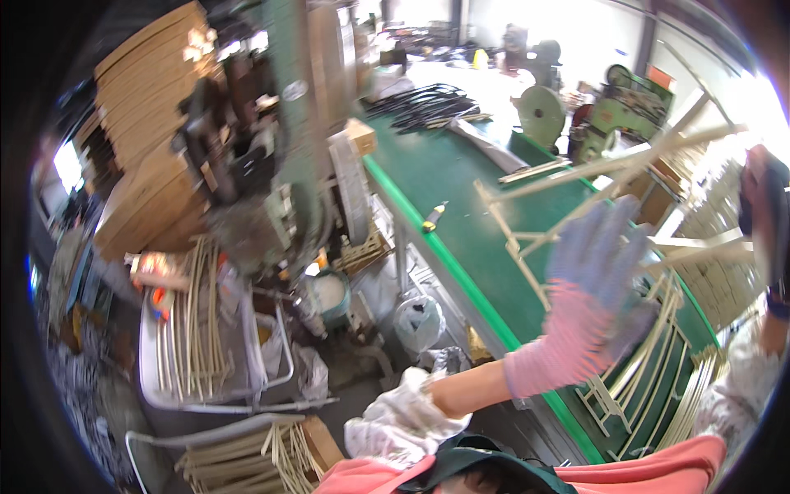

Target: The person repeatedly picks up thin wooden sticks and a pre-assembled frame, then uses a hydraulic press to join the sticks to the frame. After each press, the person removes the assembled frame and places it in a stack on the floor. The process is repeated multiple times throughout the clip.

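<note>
My left hand [588, 288], in a pink and grey-blue glove, is raised over the green work surface with its fingers stretched out. Just behind it, a cream tubular frame [502, 218] with crossing bars tilts up toward the right; whether the fingers touch it I cannot tell. My right hand [767, 218] is at the far right edge, smeared by motion and partly cut off, close to the frame's right end. Its fingers are not clear. Below my left hand, several cream frame pieces [658, 362] lie on the green surface [444, 173].
A yellow-and-black cutter [434, 217] lies near the green edge. Black rods [424, 107] are heaped farther back. At left stand a press-like machine [288, 181], stacked cardboard [148, 90] and a cart [152, 362] holding cream rods. A bag-lined bin [418, 321] stands beside the belt.
</note>
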